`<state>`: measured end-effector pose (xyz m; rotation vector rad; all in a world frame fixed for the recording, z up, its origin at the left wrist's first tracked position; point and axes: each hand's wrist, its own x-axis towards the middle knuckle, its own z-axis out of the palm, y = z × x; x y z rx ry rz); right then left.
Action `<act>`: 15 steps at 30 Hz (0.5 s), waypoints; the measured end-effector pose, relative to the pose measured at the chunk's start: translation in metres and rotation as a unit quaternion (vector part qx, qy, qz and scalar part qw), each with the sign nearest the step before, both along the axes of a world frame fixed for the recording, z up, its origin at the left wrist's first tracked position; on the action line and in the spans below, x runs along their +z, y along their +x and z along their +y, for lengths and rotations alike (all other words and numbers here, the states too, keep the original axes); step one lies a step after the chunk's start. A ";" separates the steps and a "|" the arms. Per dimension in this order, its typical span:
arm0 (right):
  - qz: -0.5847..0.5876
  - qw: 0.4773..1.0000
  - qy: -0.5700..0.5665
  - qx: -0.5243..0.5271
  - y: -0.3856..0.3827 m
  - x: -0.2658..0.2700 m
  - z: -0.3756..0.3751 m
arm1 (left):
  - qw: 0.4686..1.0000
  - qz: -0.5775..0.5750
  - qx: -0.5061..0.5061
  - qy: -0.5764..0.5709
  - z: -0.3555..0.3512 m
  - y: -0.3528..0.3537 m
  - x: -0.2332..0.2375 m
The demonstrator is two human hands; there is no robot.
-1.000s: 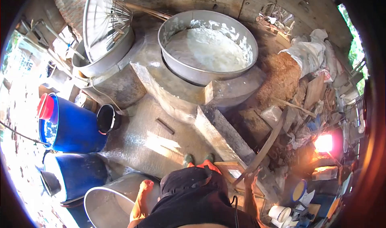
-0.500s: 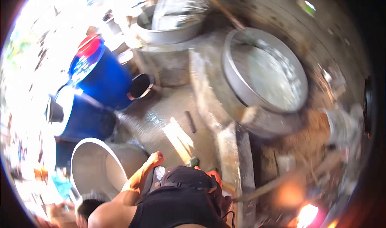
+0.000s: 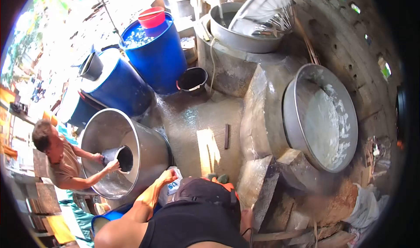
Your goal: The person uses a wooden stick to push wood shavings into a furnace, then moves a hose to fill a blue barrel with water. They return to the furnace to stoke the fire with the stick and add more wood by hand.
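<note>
My left hand (image 3: 168,176) is closed beside my left hip, its fingers curled. Right against it shows a white patch with blue lettering (image 3: 174,184); whether the fingers grip it I cannot tell. Low at my right hip, part of my right hand (image 3: 246,218) shows, with its fingers hidden. A length of wood (image 3: 280,235) lies close by on that side. To my left, a large metal tub (image 3: 151,138) is tipped on its side. Another person (image 3: 65,160) leans over its mouth, both hands on a dark bucket (image 3: 125,158) inside it.
Blue barrels (image 3: 162,55) stand at the back left, one topped by a red basin (image 3: 152,17). A black bucket (image 3: 192,79) rests on the wet floor. On the right, a wide metal pan (image 3: 323,121) of cloudy liquid sits on a masonry ledge (image 3: 258,117).
The view has swung left, bringing the other person and the bucket into sight. The fire at lower right has left view. My left hand stays closed by my hip.
</note>
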<state>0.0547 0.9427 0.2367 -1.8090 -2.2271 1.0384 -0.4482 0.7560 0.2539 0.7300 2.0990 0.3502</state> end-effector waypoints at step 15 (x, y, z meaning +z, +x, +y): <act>0.144 0.976 -0.120 -0.106 -0.143 0.068 0.224 | 0.979 -0.119 0.141 0.083 -0.058 0.003 -0.069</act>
